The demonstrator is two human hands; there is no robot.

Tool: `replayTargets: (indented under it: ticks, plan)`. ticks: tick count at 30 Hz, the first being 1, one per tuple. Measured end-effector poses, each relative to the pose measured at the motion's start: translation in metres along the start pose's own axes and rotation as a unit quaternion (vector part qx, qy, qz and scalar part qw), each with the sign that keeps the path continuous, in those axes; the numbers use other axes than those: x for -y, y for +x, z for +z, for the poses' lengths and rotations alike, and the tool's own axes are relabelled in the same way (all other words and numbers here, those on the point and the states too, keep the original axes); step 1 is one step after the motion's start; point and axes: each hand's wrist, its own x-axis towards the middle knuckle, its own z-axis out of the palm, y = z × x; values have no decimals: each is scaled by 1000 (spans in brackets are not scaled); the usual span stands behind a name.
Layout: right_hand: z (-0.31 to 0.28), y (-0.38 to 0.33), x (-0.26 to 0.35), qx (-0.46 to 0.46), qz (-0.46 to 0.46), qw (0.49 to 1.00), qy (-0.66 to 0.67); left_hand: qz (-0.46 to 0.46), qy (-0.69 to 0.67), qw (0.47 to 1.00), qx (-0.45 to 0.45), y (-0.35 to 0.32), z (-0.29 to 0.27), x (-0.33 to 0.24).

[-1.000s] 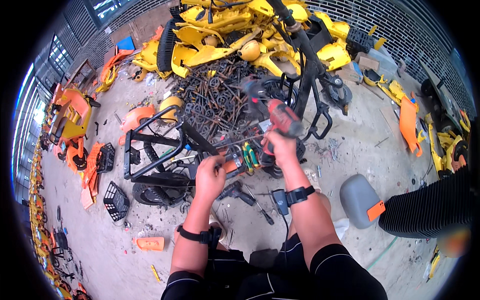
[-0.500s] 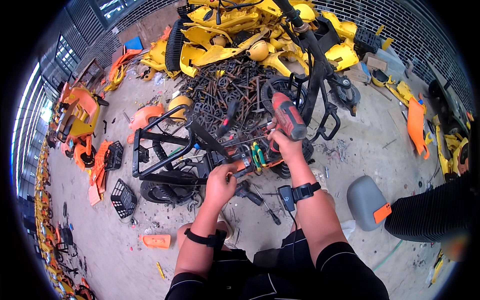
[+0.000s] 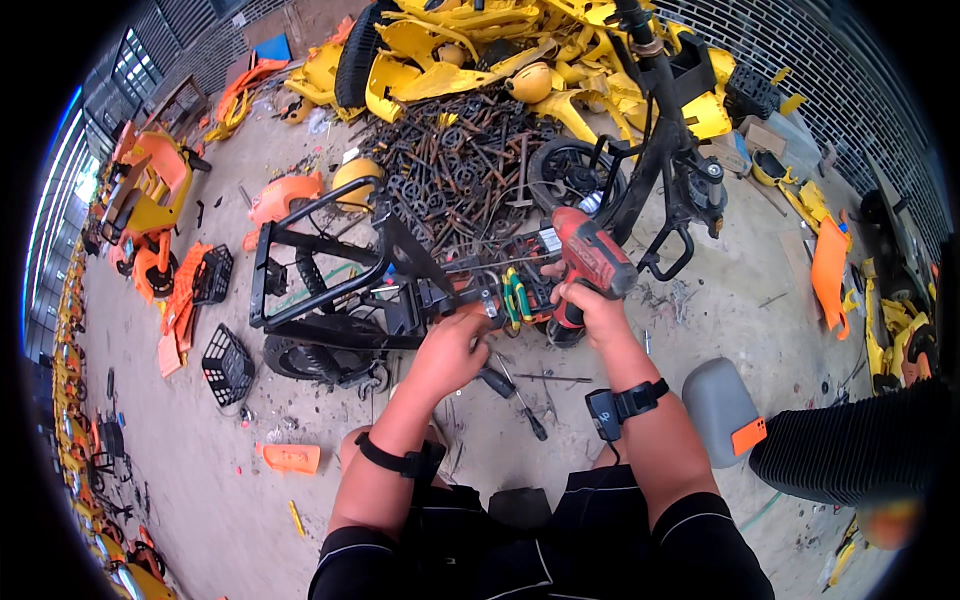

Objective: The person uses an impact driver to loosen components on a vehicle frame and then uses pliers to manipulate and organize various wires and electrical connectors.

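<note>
My right hand (image 3: 592, 308) is wrapped around the grip of a red and black cordless drill (image 3: 598, 258), holding it over the middle of a black scooter frame (image 3: 335, 305). My left hand (image 3: 452, 352) rests at the frame's deck with its fingers curled; whatever they grip is hidden. Just beyond those fingers is an orange and grey part (image 3: 487, 297) of the deck. Pliers with green and yellow handles (image 3: 517, 296) lie on the deck between my hands. Below, on the floor, are a dark tool handle (image 3: 495, 381), partly behind my left hand, and a screwdriver (image 3: 531, 415).
A pile of rusty metal parts (image 3: 455, 170) lies behind the frame, with yellow body panels (image 3: 450, 75) heaped beyond. Black baskets (image 3: 228, 365) stand at left. At right, an orange phone (image 3: 748, 436) sits on a grey seat (image 3: 718, 400) beside a black stack (image 3: 850, 445).
The drill has come slightly lower and to the right. A blurred dark piece seen above the frame is gone from there. My left hand stays at the deck; the whole view has shifted a little.
</note>
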Motion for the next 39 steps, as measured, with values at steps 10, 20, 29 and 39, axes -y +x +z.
replayTargets:
  ticks: [10, 20, 29, 39]
  plan:
    - [2, -28, -17, 63, 35, 986, -148, 20, -12, 999, 32, 6, 0, 6]
    - [18, -51, -46, 59, 164, 978, -114, -174, -334, 927, 3, 22, 30, 16]
    - [16, -56, -58, 121, -38, 947, -296, -258, -706, 659, -30, 39, 36, -21]
    - [47, -63, -60, 53, 185, 975, -110, -199, -776, 592, -84, 0, 1, -56]
